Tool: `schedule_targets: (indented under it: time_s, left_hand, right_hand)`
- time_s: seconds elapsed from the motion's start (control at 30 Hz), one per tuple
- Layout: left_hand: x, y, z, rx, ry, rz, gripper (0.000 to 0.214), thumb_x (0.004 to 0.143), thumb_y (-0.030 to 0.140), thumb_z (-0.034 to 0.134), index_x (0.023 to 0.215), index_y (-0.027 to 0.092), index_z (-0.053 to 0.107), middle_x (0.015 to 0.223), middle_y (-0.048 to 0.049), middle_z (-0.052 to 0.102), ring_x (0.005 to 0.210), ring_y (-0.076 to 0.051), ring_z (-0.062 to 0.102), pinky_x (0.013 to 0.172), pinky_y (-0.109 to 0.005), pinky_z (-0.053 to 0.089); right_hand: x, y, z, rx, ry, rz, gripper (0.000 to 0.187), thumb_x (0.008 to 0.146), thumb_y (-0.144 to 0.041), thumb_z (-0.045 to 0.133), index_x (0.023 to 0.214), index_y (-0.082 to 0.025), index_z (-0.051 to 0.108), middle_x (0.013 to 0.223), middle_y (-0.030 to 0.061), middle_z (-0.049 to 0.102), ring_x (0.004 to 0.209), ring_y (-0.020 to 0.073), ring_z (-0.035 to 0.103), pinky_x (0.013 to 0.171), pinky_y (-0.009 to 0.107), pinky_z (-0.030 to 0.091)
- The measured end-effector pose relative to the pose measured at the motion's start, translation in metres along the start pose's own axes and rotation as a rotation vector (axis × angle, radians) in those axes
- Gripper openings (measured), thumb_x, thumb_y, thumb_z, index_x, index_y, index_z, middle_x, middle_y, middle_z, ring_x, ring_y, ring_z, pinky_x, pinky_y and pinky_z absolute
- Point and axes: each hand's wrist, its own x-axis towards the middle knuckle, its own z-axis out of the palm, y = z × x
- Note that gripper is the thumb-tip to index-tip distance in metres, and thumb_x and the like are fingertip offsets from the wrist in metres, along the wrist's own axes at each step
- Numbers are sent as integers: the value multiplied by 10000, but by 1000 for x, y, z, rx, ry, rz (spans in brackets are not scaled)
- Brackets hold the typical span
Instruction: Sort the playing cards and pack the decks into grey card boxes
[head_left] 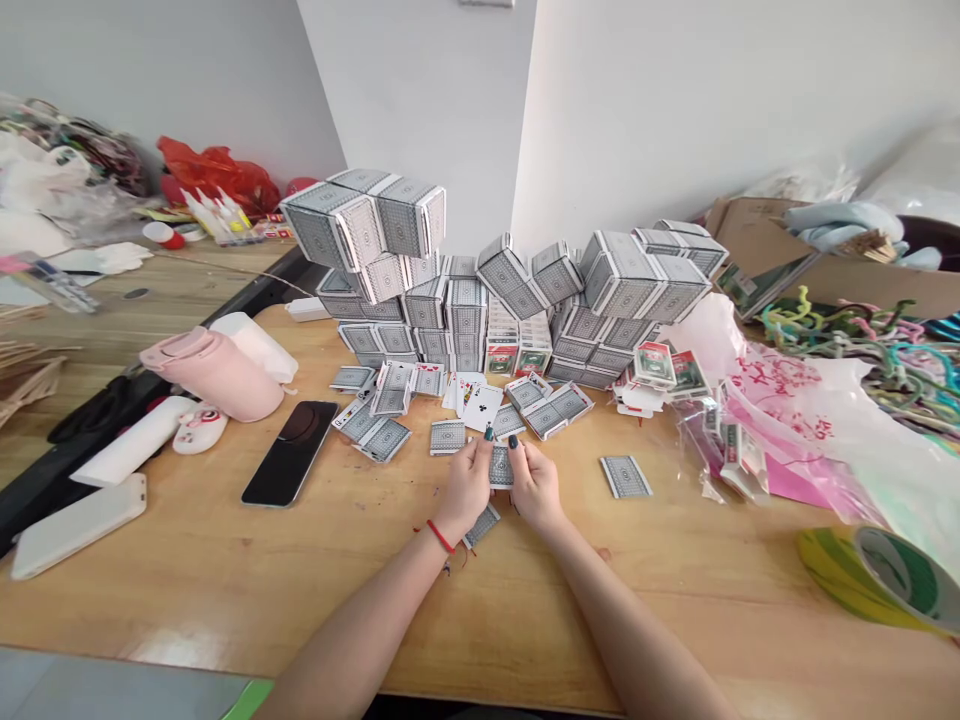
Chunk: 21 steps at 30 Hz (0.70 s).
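Note:
My left hand [465, 487] and my right hand [536, 487] sit close together over the wooden table [225, 600], with a small stack of grey-backed playing cards [501, 467] held between them. Below my left hand, a second grey-backed pack [481, 526] lies tilted on the wood. Just ahead of my fingertips are a face-up black-suited card [483, 407] and a loose pack [448, 437]. Farther back rises a tall wall of stacked card packs [465, 310]. A single pack [625, 477] lies alone to the right.
A black smartphone [289, 453], a pink bottle [214, 373] and white cases stand to the left. To the right are a pink-and-white plastic bag [780, 410] with wrapped packs, a roll of green tape [877, 578], a cardboard box [757, 255] and tangled coloured wires [862, 345].

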Motion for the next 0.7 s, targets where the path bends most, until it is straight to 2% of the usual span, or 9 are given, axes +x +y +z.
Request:
schedule_targets:
  time_s: [0.1, 0.2, 0.3, 0.4, 0.53, 0.7]
  left_hand:
    - [1, -1, 2, -31, 4, -12, 374, 789, 472, 376, 612, 150, 443, 562, 21, 437, 525, -92, 391, 499, -209, 334]
    - [0, 0, -1, 119, 19, 63, 367, 805, 436, 368, 578, 154, 428, 531, 20, 418, 507, -90, 373, 481, -207, 299]
    - [-2, 3, -6, 302, 38, 165, 370, 826, 380, 348, 531, 162, 405, 481, 20, 392, 469, -86, 341, 462, -217, 254]
    - [-4, 7, -8, 358, 52, 206, 389, 828, 357, 343, 487, 169, 354, 444, 26, 353, 438, -81, 310, 451, -225, 231]
    - [-3, 7, -5, 243, 67, 138, 404, 816, 399, 346, 482, 174, 318, 452, 31, 330, 442, -79, 308, 437, -216, 239]
    - [-2, 0, 2, 0, 42, -41, 388, 785, 466, 364, 532, 172, 347, 485, 37, 335, 453, -77, 318, 421, -202, 268]
  right_hand:
    - [-1, 3, -1, -110, 28, -66, 384, 826, -429, 344, 528, -193, 289, 474, -55, 300, 436, 71, 280, 425, 204, 230]
    - [-2, 6, 0, -142, 68, -71, 391, 828, -433, 333, 524, -191, 291, 474, -54, 297, 435, 71, 278, 428, 208, 227]
    - [-2, 6, 2, -83, 106, -26, 417, 810, -477, 347, 512, -190, 291, 472, -49, 304, 435, 72, 280, 425, 212, 236]
    - [-3, 3, 6, 66, 69, 87, 421, 798, -506, 353, 522, -190, 315, 455, -46, 316, 418, 74, 280, 392, 210, 241]
    - [-5, -2, 9, 159, 28, 164, 401, 802, -504, 346, 553, -189, 343, 445, -48, 322, 403, 75, 280, 371, 204, 245]
    - [-6, -1, 6, 17, 87, 50, 411, 797, -486, 363, 517, -191, 302, 467, -45, 305, 425, 71, 275, 394, 200, 240]
